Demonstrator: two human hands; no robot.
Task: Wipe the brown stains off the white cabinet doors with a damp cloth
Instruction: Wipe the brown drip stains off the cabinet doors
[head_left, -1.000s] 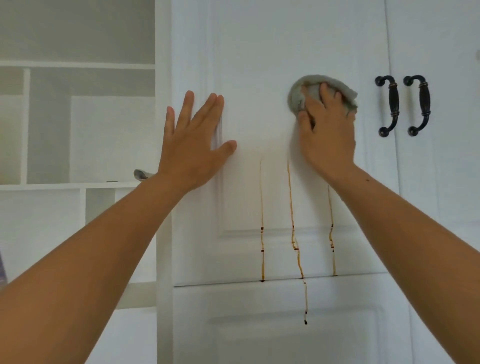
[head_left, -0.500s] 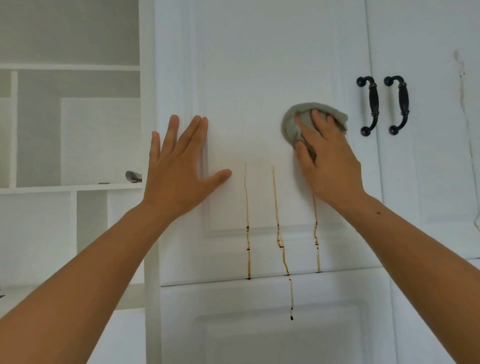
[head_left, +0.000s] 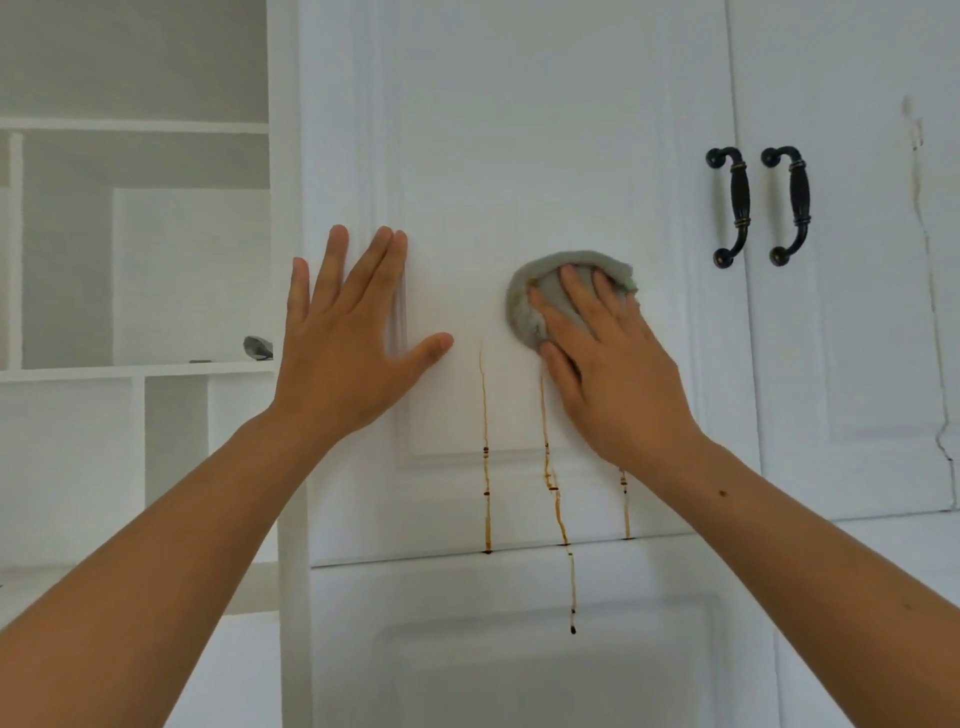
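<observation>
My right hand (head_left: 618, 374) presses a wadded grey cloth (head_left: 522, 312) flat against the white cabinet door (head_left: 519, 130), fingers laid over it and thumb at its lower edge. The cloth sits at the top of the middle brown streak (head_left: 558, 509), which runs down past the door's bottom edge onto the lower door (head_left: 519, 675). A second brown streak (head_left: 486, 467) runs to the left of it. A third brown streak (head_left: 626, 509) shows below my right wrist. My left hand (head_left: 353, 343) rests flat on the door's left side with fingers spread, holding nothing.
Two black handles (head_left: 735, 205) (head_left: 795, 205) hang right of the cloth, one on each door. The right door carries a faint pale drip line (head_left: 930, 291). White open shelves (head_left: 135, 370) stand to the left, with a small grey object (head_left: 257, 347) on one.
My right hand has wiped the cloth down and to the left, from the upper panel onto the top of the middle streak. My left hand stays flat on the door. The view has shifted right.
</observation>
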